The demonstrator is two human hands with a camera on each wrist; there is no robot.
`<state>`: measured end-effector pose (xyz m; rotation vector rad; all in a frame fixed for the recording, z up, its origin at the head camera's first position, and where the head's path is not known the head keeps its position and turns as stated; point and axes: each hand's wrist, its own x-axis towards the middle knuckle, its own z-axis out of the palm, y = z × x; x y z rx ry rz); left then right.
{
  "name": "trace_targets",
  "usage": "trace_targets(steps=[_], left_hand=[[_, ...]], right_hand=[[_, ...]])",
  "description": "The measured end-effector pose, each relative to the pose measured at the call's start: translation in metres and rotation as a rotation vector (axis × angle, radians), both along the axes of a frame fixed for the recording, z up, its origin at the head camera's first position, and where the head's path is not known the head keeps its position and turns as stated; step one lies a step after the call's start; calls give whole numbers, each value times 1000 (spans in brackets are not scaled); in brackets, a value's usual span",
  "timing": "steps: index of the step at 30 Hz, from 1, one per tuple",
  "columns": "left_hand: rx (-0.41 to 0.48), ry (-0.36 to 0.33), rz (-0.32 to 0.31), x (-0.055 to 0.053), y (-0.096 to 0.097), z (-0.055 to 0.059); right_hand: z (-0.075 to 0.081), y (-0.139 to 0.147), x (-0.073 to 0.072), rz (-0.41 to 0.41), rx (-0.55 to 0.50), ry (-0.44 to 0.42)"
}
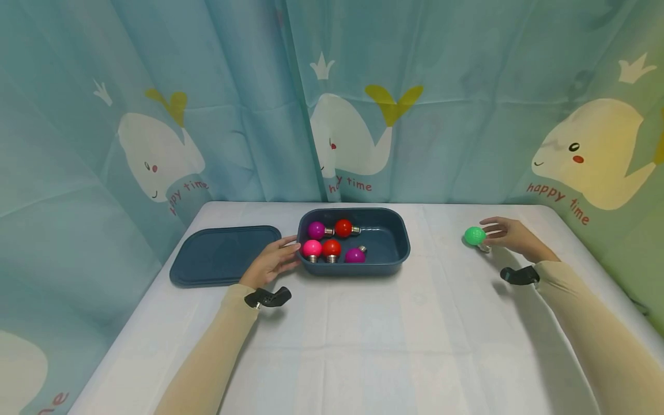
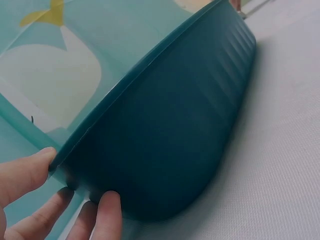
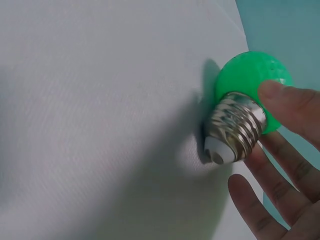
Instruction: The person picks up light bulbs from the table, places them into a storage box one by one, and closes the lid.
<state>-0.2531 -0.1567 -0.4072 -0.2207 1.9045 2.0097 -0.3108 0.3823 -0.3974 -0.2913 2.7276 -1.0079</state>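
Note:
On the table a dark blue box (image 1: 391, 236) holds several light bulbs: a purple bulb (image 1: 316, 230), a red bulb (image 1: 343, 228), a pink bulb (image 1: 312, 248), another red bulb (image 1: 331, 248) and another purple bulb (image 1: 355, 255). My left hand (image 1: 273, 262) is at the box's left end. In the left wrist view its thumb meets the rim and its fingertips (image 2: 110, 202) lie against the outer wall. At the right, a green bulb (image 3: 245, 75) with a metal screw base lies on the table. My right hand (image 1: 513, 237) surrounds it loosely, thumb over the globe, other fingers spread behind.
A flat dark blue lid (image 1: 223, 256) lies left of the box. White cloth (image 1: 363, 334) covers the table. A light blue curtain (image 1: 249, 115) with whale prints stands behind and along the sides. A black strap mount sits on each wrist.

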Motion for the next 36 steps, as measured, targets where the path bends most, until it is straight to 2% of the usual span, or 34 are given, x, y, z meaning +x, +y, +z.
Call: trace_targets(steps=[7, 28, 36], left_hand=[[1, -4, 13, -1, 0, 0], [-7, 11, -1, 1, 0, -1], [6, 10, 5, 2, 0, -3]], right_hand=[[-1, -4, -1, 10, 2, 39], [-12, -9, -4, 1, 46, 17], [-11, -13, -3, 12, 77, 47]])
